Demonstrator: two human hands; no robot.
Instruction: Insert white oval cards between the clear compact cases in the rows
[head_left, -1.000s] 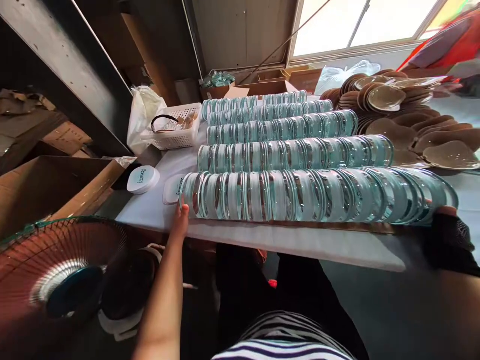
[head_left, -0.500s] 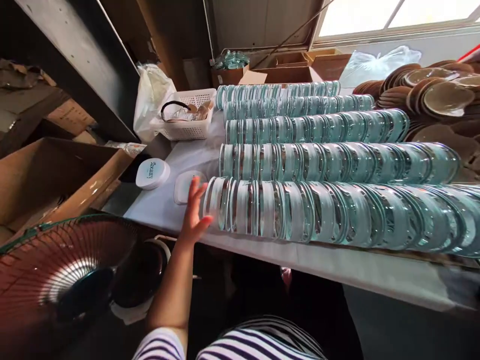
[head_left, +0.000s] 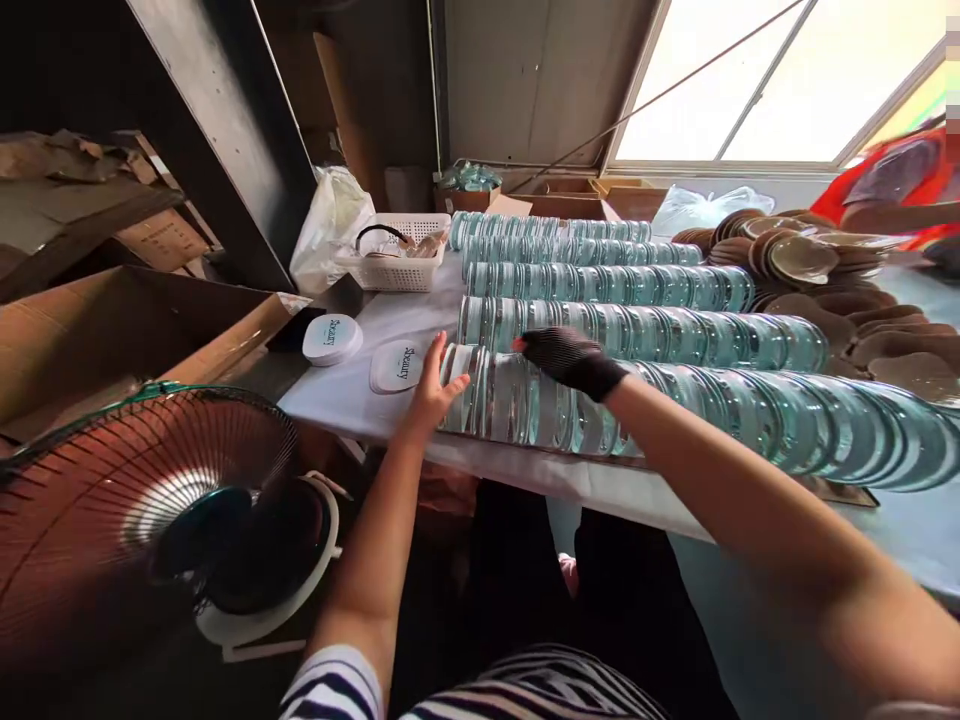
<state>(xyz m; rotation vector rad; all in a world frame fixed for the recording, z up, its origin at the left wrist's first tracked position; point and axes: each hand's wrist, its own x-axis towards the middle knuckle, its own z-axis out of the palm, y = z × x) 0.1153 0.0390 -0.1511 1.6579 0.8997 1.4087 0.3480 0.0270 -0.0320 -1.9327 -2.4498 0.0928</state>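
Standing apart, the fingers of the left hand are at the left end of the nearest row of glass pieces. The right hand, in a dark glove, lies over the top of that row; whether its fingers grip a piece cannot be told. The row lies along the near edge of the worktop. Four further glass rows lie beyond; two white lettered stacks sit left, a white basket far left, brown pieces far right.
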